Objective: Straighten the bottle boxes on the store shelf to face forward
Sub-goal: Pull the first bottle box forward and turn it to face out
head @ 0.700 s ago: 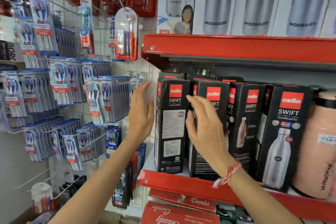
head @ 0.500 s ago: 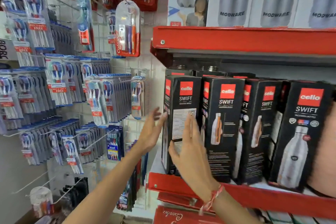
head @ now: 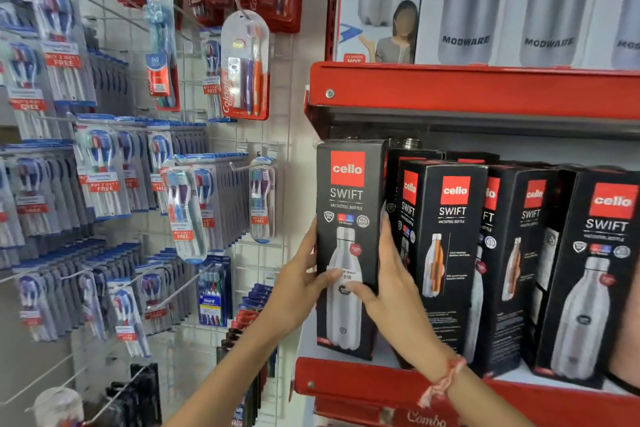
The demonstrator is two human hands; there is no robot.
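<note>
Red metal store shelving fills the right of the view, and on the middle red shelf (head: 363, 381) both hands clasp the leftmost black bottle box (head: 349, 204), which stands upright at the shelf's left end with its printed bottle face turned forward. On that box's left edge the left hand (head: 298, 291) wraps around, its thumb laid across the front near the barcode sticker. On the box's right edge the right hand (head: 391, 284) grips likewise, its thumb on the front just beside the other thumb and its fingers (head: 384, 236) reaching up between this box and the next; a red thread bracelet (head: 441, 380) circles that wrist. Right of the held box stands a row of like boxes (head: 450, 253), several turned at an angle so that a side panel shows along with the front. Above the held box, the upper shelf (head: 485, 90) carries white bottle cartons (head: 464, 3). Left of the held box, a wire grid wall holds hanging toothbrush packs (head: 187, 211).
</note>
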